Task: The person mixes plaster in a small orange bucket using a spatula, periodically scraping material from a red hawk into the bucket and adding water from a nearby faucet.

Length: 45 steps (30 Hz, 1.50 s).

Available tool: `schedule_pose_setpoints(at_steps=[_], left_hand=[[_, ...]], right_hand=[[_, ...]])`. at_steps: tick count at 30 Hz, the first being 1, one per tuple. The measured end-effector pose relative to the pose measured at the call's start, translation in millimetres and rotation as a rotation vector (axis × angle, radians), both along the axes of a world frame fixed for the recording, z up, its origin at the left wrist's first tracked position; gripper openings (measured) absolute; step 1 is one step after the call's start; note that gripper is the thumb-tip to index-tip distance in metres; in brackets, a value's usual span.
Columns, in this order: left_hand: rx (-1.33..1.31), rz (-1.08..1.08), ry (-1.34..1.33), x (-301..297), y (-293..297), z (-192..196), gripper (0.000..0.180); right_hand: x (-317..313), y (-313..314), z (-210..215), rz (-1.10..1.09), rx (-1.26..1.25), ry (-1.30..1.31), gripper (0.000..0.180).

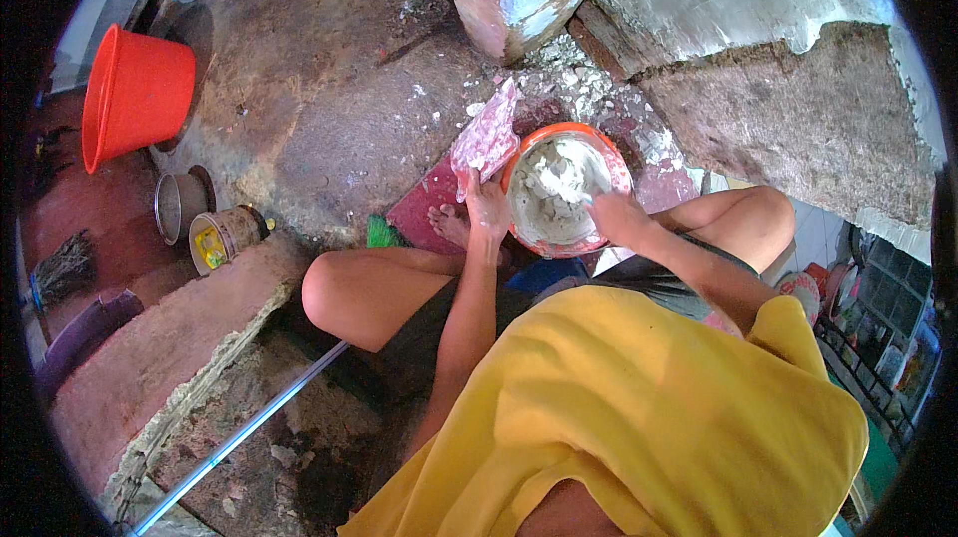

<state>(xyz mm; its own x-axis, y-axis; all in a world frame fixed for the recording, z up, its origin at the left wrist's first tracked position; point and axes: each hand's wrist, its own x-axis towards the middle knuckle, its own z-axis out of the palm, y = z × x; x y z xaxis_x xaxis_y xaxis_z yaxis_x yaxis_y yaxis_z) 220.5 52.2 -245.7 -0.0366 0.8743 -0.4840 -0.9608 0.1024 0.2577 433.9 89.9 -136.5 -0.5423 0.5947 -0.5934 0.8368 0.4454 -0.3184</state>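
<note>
In the head view, the left hand (pixel 486 210) pinches the lower end of one pink bag (pixel 487 136), and the right hand (pixel 619 221) reaches over the near edge of one orange bowl (pixel 568 128) of grey-white paste (pixel 552 223), its fingers too unclear to tell whether they grip anything. Well left of the left hand stand one red tub (pixel 150 96), one pot (pixel 188 206) and one bucket (pixel 238 230). Stained brown floor (pixel 324 128) spreads beyond the left hand, rough grey plaster (pixel 738 3) beyond the right.
</note>
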Motion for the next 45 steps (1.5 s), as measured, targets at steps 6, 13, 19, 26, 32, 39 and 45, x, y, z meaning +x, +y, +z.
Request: schedule_pose_setpoints(at_steps=[6,13,19,26,32,39,45], left_hand=[[0.008,0.004,-0.02,-0.5,2.5,-7.2,0.058],[0.036,-0.023,-0.091,1.0,6.5,36.2,0.052],[-0.13,0.071,-0.013,3.5,11.1,47.6,0.047],[0.005,0.05,0.001,2.9,5.6,9.4,0.049],[0.019,0.051,-0.103,0.9,7.7,16.8,0.047],[0.045,0.047,-0.071,0.0,6.7,9.9,0.048],[0.05,0.078,-0.079,1.0,7.9,10.0,0.046]], right_hand=[[-24.1,-5.6,-89.7,0.243,0.008,-0.068,0.015],[-37.2,3.6,-78.4,0.055,-0.311,-0.094,0.03],[-39.8,1.6,-90.0,-0.054,-0.384,-0.1,0.038],[-45.2,-5.0,-99.9,-0.159,-0.518,-0.077,0.041],[-39.6,2.6,-54.2,-0.975,-1.117,0.139,0.034],[14.0,-16.0,-82.1,-1.219,-1.468,0.21,0.031],[16.0,11.2,7.2,-0.208,-0.203,-0.03,0.034]])
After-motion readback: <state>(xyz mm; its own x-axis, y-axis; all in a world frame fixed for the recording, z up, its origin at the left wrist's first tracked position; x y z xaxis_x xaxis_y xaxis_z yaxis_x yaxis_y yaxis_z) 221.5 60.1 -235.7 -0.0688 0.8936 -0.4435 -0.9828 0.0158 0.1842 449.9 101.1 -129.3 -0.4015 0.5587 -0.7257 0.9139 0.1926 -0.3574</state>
